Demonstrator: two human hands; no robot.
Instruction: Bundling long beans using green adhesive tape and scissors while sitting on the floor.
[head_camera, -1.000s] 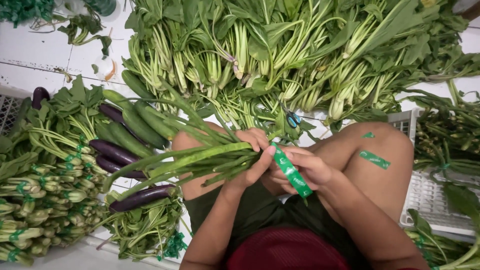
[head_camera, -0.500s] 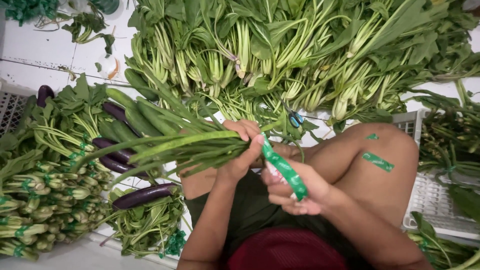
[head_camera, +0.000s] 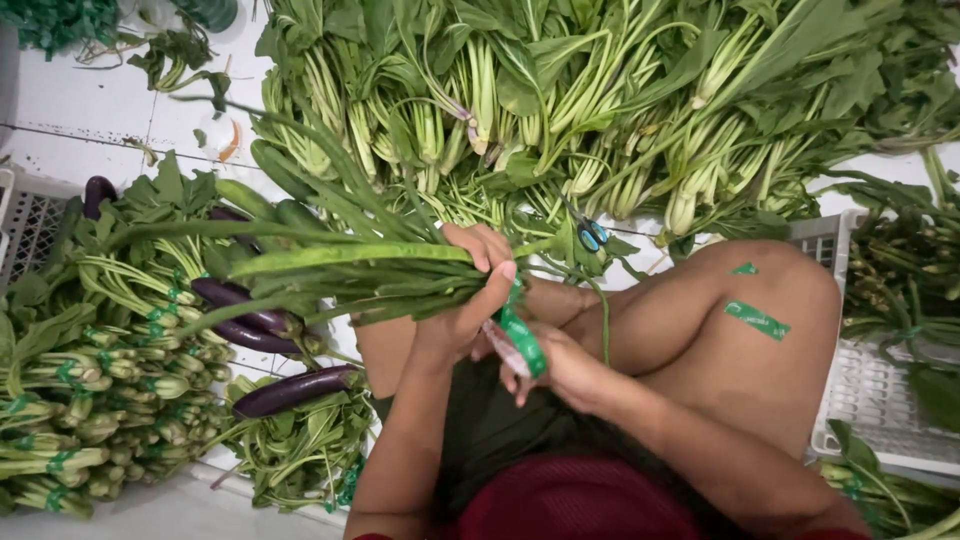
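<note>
The bunch of greens (head_camera: 350, 265), stretched leftward, is clamped at its stems by the left hand (head_camera: 470, 300); green tape (head_camera: 522, 340) is pinched in the right hand (head_camera: 560, 365).

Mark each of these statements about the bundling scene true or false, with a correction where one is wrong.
1. The left hand grips a bunch of leafy greens by the stem end. True.
2. The right hand holds a knife. False: it holds a strip of green tape against the stems.
3. Purple eggplants lie among the bundled greens at the left. True.
4. Two pieces of green tape are stuck on the person's bare knee. True.
5. The big pile of loose greens sits in a blue bucket. False: it lies spread out on the white surface.
</note>
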